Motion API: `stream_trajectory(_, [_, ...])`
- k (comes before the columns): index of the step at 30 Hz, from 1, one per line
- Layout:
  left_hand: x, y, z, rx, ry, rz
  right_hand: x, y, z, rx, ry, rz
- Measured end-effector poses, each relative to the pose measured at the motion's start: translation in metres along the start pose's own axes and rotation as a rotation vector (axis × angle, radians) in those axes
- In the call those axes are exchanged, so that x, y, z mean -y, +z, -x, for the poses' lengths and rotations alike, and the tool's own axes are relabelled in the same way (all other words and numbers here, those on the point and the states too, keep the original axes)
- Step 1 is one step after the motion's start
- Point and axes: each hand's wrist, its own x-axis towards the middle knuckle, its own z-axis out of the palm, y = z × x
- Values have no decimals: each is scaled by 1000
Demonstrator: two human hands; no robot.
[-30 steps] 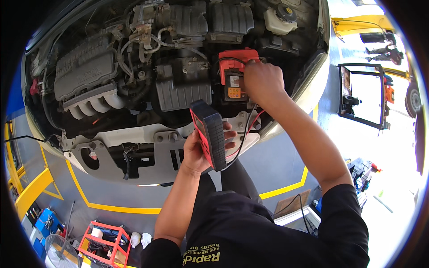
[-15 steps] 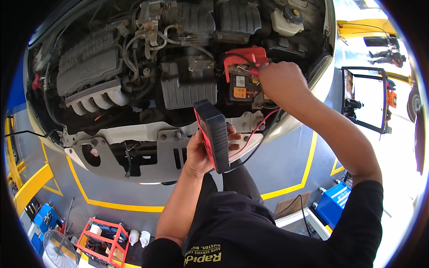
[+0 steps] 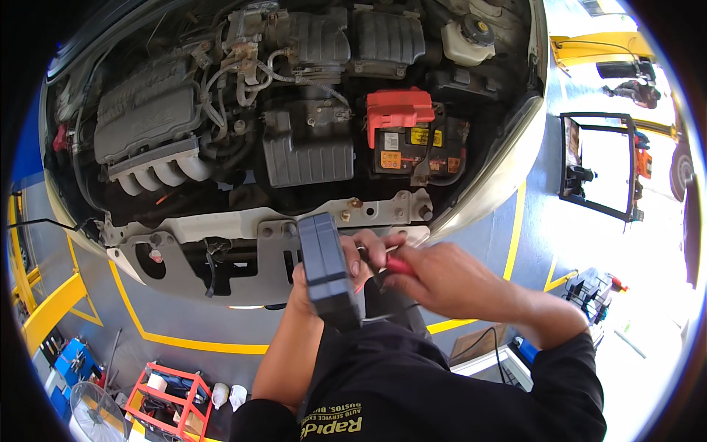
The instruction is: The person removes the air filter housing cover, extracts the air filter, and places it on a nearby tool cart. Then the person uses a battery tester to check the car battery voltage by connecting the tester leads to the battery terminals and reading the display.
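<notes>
A chunky black handheld battery tester (image 3: 328, 269) is gripped in my left hand (image 3: 300, 295), its back facing up. My right hand (image 3: 449, 278) closes around a red-handled clamp (image 3: 400, 266), just to the right of the tester and close to my left fingertips. A lead shows below my hands, partly hidden. Beyond them, in the engine bay, sits the car battery (image 3: 434, 153). The red terminal cover (image 3: 400, 110) lies down over its left rear part. Neither hand touches the battery.
Between me and the battery runs the car's front crossmember (image 3: 243, 222). The air filter box (image 3: 309, 151) is left of the battery. A red-framed cart (image 3: 173, 398) and a fan (image 3: 98, 416) stand at lower left. A yellow lift arm (image 3: 596, 48) is far right.
My right hand has come back from the battery toward the tester with the red clamp. The red terminal cover has gone from raised to lowered. The tester has turned and shifted slightly left.
</notes>
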Motion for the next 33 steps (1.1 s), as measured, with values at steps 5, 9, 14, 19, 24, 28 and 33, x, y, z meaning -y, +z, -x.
stream_trajectory(5, [-27,21,22,-247,40,-8,-14,-9,-5,-49,-276,-278])
stream_trajectory(9, [-48,38,48,-254,40,19,-69,-64,-71,-658,-87,-23])
stream_trajectory(14, [-63,56,79,-177,-61,-7,-111,-20,-136,-1016,-23,379])
stream_trajectory(19, [-65,62,100,-295,-14,-61,-99,11,-125,-1105,27,233])
stream_trajectory(24, [-65,56,103,-305,-17,-82,-132,-52,-119,-1074,-85,95])
stream_trajectory(28, [-63,55,102,-291,-53,-75,-149,-66,-130,-879,-171,369])
stream_trajectory(33, [-63,56,98,-270,-88,-96,-143,-76,-127,-691,-84,469])
